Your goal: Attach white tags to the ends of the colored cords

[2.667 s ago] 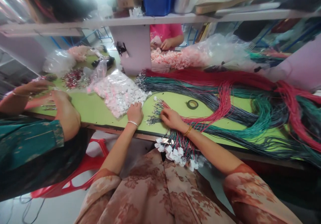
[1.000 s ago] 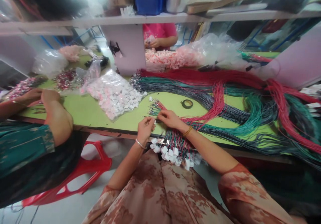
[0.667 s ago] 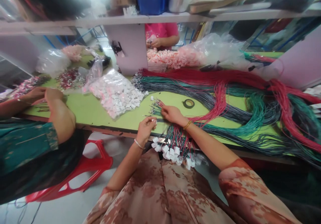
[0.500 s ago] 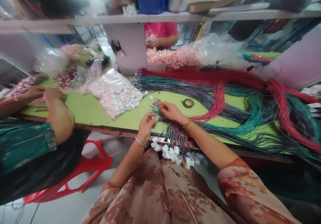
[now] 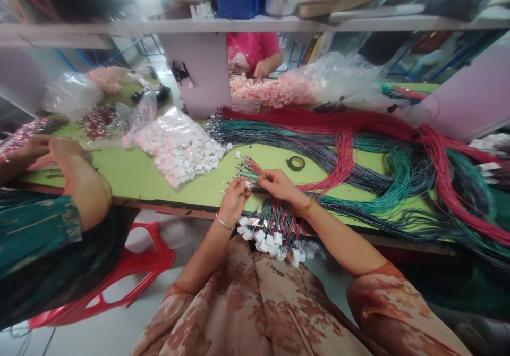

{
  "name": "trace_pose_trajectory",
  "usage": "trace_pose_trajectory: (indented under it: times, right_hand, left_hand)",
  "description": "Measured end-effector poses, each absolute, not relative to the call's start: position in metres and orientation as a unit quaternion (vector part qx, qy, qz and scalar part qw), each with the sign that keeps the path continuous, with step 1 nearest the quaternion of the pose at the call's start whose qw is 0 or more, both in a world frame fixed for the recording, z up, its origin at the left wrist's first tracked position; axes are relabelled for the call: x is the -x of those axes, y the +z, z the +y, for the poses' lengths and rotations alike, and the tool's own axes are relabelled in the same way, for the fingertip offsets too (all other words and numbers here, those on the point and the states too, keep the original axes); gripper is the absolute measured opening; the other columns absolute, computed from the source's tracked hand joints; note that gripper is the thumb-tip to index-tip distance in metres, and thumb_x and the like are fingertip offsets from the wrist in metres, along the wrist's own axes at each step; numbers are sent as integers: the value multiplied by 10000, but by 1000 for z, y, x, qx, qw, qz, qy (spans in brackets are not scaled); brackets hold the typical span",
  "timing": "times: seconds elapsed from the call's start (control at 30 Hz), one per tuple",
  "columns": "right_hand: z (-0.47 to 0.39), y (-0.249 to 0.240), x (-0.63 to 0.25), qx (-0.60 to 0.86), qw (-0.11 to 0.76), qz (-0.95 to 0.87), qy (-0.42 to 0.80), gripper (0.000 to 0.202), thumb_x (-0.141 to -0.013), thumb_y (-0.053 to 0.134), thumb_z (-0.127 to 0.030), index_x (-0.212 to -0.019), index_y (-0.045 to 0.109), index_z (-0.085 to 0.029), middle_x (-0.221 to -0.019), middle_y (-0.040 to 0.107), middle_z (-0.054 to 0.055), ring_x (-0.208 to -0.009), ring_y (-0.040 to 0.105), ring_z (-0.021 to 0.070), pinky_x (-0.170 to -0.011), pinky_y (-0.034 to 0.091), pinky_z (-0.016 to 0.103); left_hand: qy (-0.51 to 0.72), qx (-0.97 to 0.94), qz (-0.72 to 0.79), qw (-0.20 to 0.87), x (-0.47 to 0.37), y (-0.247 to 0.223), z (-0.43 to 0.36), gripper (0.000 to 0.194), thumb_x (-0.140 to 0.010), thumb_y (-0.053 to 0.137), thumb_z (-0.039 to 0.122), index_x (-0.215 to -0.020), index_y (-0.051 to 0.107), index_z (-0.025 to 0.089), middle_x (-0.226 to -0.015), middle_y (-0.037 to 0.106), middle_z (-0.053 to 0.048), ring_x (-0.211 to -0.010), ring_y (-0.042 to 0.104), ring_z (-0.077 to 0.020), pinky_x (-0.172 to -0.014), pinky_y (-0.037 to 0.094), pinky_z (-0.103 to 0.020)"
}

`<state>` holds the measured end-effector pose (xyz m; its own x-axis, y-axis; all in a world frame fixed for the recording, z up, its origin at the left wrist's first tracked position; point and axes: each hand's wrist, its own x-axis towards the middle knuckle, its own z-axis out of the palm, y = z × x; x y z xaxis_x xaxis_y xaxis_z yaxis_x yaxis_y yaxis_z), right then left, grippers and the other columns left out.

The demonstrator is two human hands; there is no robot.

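Observation:
My left hand (image 5: 235,199) is closed on a small white connector (image 5: 247,184) over the table's front edge. Just to its right, my right hand (image 5: 278,186) pinches a wire, its fingertips near that connector. Red and green wire ends with metal tips (image 5: 249,166) fan out behind both hands. Below them, wires with white connectors (image 5: 271,242) hang over the edge toward my lap. A loose white connector (image 5: 238,154) lies on the green table top (image 5: 131,172).
A clear bag of white connectors (image 5: 179,149) lies left of my hands. Black tape (image 5: 296,163) and long red wire bundles (image 5: 319,119) are behind and right. At left sits a person with bare forearms (image 5: 79,170), near a red stool (image 5: 147,260). A shelf (image 5: 239,25) crosses above.
My right hand has drawn back from the metal tips to beside the connector at my left hand. The person across in pink has moved a hand to the pale pieces.

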<state>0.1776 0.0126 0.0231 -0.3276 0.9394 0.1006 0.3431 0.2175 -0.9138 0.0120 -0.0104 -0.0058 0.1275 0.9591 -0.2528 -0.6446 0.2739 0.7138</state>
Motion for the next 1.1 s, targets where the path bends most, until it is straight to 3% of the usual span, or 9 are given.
trace_pose_trajectory:
  times: [0.37, 0.6, 0.8, 0.97, 1.1]
  right_hand:
    - [13, 12, -176, 467, 324, -685, 457, 239, -767, 511, -346, -621, 520, -158, -538, 414, -51, -520, 336, 79, -496, 262, 206]
    - [-1, 19, -164, 466, 321, -787, 245, 172, -811, 502, -286, -711, 560, -158, -692, 559, 28, -626, 439, 121, -603, 335, 240]
    - [7, 12, -160, 504, 319, -709, 376, 217, -808, 481, -316, -667, 537, -161, -581, 504, -12, -537, 408, 105, -524, 317, 223]
    - [4, 7, -166, 481, 354, -739, 311, 161, -784, 524, -285, -689, 559, -159, -607, 532, -17, -544, 411, 94, -534, 305, 214]
    - [5, 2, -166, 482, 337, -743, 320, 227, -826, 494, -325, -667, 529, -167, -583, 503, -23, -526, 382, 93, -515, 298, 212]
  left_hand:
    - [571, -297, 369, 670, -18, -1, -15, 253, -674, 779, 267, -834, 611, 164, -808, 650, -9, -628, 526, -64, -603, 409, -198]
    - [586, -244, 391, 666, -21, -11, -11, 249, -665, 775, 257, -806, 603, 145, -715, 601, 7, -620, 531, -71, -619, 420, -210]
    - [606, -243, 389, 650, -23, -13, -8, 227, -676, 761, 256, -803, 610, 144, -758, 630, -8, -666, 553, -78, -646, 427, -206]
    - [587, -259, 383, 664, -19, -13, -8, 248, -671, 763, 278, -823, 619, 146, -866, 669, -42, -704, 572, -89, -671, 438, -219]
    - [580, -278, 386, 662, -18, -15, -9, 272, -658, 776, 290, -834, 624, 149, -828, 661, -24, -655, 551, -73, -640, 426, -208]
